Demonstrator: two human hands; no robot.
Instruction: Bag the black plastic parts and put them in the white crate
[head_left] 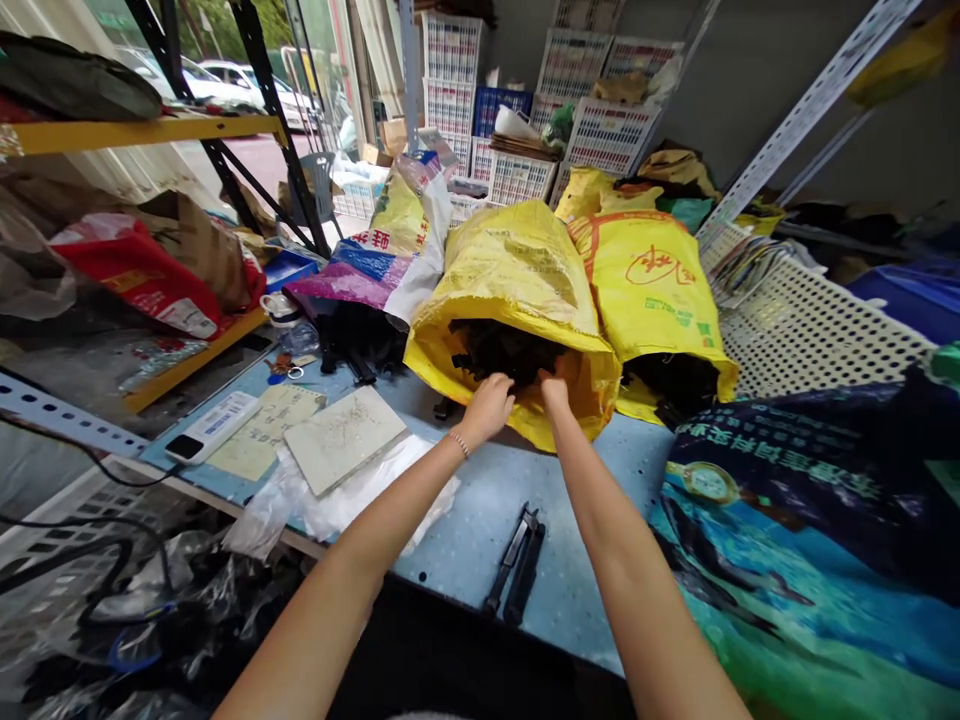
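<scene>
Its mouth facing the counter's (465, 560) front edge and long axis running rearward, the yellow sack (517, 250) holds black parts (502, 345) just beyond the left hand (491, 405) and right hand (553, 390), about equally near, fingers partly hidden, grip indeterminable.

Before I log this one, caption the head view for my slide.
Left hand and right hand reach into an open yellow sack of black items.
</scene>
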